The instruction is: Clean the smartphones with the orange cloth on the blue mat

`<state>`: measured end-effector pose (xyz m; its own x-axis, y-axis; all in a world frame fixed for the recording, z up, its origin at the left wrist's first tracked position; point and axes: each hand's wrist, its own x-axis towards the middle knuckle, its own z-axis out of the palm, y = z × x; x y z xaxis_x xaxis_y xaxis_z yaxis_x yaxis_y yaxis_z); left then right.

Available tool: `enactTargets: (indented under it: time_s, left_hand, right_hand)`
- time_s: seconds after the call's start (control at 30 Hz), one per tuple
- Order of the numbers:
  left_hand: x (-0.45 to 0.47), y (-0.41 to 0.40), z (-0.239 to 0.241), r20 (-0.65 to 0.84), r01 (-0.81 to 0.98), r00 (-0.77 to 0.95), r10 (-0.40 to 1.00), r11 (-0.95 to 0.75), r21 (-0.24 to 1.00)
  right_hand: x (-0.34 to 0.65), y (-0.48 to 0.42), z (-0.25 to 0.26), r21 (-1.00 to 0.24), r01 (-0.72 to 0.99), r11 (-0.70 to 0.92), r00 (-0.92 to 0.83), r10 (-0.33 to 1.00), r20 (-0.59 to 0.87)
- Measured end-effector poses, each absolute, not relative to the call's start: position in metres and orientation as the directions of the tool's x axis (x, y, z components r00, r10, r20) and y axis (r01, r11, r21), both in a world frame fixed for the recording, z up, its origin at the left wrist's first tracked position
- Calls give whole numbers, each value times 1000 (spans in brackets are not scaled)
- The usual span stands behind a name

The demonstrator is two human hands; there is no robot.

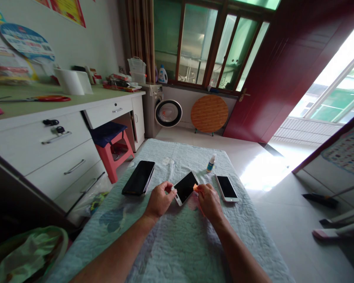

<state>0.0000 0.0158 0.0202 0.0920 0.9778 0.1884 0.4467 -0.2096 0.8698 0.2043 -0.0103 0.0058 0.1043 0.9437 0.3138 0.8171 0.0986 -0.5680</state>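
Note:
A white-framed phone with a dark screen [186,186] lies tilted in the middle of a pale quilted cloth [177,243]. My left hand [159,200] pinches its lower left corner. My right hand [209,201] is closed on a small orange piece [195,188] that touches the phone's right edge. A black phone [139,177] lies to the left. Another white phone [227,188] lies to the right. A small white bottle with a blue label [211,163] stands behind them.
A white desk with drawers [61,153] runs along the left, with a red stool [113,151] under it. A washing machine [157,110] and a round wooden tabletop [209,113] stand by the far wall. Sunlit floor tiles lie to the right.

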Motion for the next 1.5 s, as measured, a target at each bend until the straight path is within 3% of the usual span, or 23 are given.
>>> enactTargets:
  time_s: [0.13, 0.4, 0.5, 0.6, 0.7, 0.83, 1.27, 1.4, 1.5]
  left_hand:
    - [0, 17, 18, 147, 447, 108, 983, -180, 876]
    - [1, 16, 18, 147, 468, 119, 982, -186, 864]
    - [1, 15, 18, 211, 508, 131, 969, -248, 825]
    - [2, 12, 20, 374, 595, 152, 915, -387, 705]
    - [4, 7, 24, 522, 616, 217, 825, -531, 582]
    - [8, 0, 30, 601, 570, 297, 742, -643, 511]
    - [12, -6, 29, 592, 548, 393, 704, -696, 464]
    - [12, -6, 27, 560, 560, 412, 719, -684, 468]
    - [14, -6, 28, 557, 560, 416, 719, -685, 466]
  right_hand:
    - [195, -13, 11, -633, 732, 252, -8, 932, 361]
    - [191, -28, 28, -598, 698, 394, -361, 915, 181]
    - [196, -27, 28, -604, 717, 348, -288, 937, 197]
    - [199, -23, 27, -630, 723, 283, -99, 945, 311]
    - [200, -18, 27, -683, 669, 293, 85, 883, 461]
    - [198, -14, 27, -720, 618, 315, 256, 786, 563]
    - [173, -37, 33, -563, 639, 523, -179, 814, 553]
    - [175, -34, 30, -552, 634, 541, -195, 803, 563]
    - [187, -22, 26, -569, 663, 486, -111, 816, 568]
